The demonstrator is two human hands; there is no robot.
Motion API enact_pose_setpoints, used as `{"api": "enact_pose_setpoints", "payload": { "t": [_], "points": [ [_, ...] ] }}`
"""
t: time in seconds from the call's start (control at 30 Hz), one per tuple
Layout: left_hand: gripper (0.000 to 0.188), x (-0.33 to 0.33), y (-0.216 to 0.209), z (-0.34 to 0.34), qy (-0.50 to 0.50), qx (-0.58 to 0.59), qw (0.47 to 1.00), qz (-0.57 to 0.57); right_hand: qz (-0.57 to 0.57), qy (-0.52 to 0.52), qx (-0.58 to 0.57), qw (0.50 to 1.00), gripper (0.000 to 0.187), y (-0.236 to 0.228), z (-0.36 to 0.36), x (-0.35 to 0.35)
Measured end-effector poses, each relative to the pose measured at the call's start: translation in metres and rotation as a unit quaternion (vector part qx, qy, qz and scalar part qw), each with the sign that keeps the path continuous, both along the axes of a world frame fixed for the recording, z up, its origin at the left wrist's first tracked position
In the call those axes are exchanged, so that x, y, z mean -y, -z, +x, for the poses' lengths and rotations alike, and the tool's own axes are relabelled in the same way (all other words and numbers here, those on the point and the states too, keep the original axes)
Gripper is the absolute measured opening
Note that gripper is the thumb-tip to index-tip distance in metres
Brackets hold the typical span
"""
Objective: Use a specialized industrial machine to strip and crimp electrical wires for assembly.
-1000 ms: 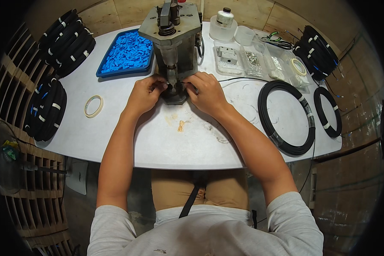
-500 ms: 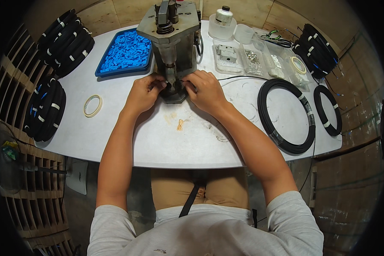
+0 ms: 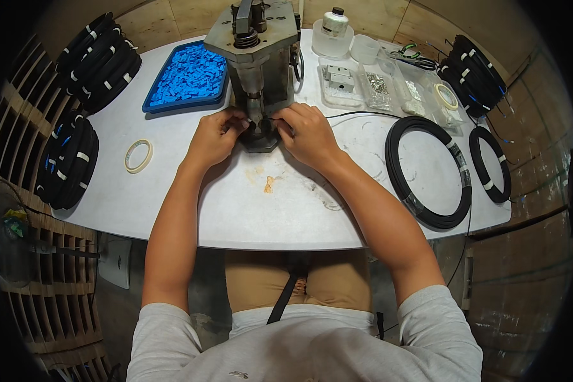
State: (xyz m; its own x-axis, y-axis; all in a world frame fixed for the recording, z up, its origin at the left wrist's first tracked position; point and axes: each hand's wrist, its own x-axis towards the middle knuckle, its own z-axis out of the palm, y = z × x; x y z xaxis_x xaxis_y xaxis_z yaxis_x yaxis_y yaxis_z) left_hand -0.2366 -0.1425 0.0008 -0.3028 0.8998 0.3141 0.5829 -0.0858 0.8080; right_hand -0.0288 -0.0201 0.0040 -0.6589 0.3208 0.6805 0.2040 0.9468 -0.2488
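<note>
A grey metal bench press [image 3: 253,56] stands at the far middle of the white table, its narrow ram pointing down at a small base. My left hand [image 3: 213,139] is closed in a pinch at the left of the ram's lower end; what its fingertips hold is too small to make out. On the other side, my right hand [image 3: 307,135] pinches a thin black cable [image 3: 366,114] close to the ram. That cable runs off rightward to a large black cable coil [image 3: 395,167] lying on the table. The cable's tip is hidden between the hands and the press.
Left of the press sits a blue tray [image 3: 148,109] heaped with small blue pieces. A tape roll [image 3: 138,156] lies at left, near bundled black coils [image 3: 69,162]. Clear plastic boxes [image 3: 379,89] of small parts and a white bottle [image 3: 335,24] stand at far right.
Both hands keep their places and pinches at the press. The whole view shifts very slightly; nothing else visibly moves.
</note>
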Motion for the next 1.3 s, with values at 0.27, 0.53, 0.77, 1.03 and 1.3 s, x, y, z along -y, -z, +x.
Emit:
{"api": "enact_pose_setpoints", "payload": {
  "t": [0.27, 0.53, 0.77, 1.03, 1.3],
  "points": [
    [0.020, -0.0006, 0.0042, -0.0039, -0.002, -0.022, 0.999, 0.024, 0.001, -0.002, -0.003, 1.000, 0.013, 0.0016, -0.0015, -0.0007],
    [0.021, -0.0007, 0.0028, -0.0006, 0.000, -0.015, 1.000, 0.017, 0.011, -0.003, -0.022, 1.000, 0.006, 0.0027, -0.0024, -0.0011],
    [0.023, -0.0010, 0.0028, 0.0001, -0.003, -0.021, 1.000, 0.017, -0.003, -0.003, 0.004, 1.000, 0.014, 0.0004, -0.0008, -0.0006],
    [0.021, -0.0023, 0.0058, -0.0018, -0.002, -0.022, 1.000, 0.012, 0.001, -0.004, 0.003, 1.000, 0.015, 0.0009, -0.0002, -0.0005],
    [0.020, -0.0017, 0.0058, -0.0015, 0.007, -0.010, 1.000, 0.028, 0.016, 0.000, -0.003, 1.000, 0.012, 0.0005, 0.0001, 0.0009]
  ]
}}
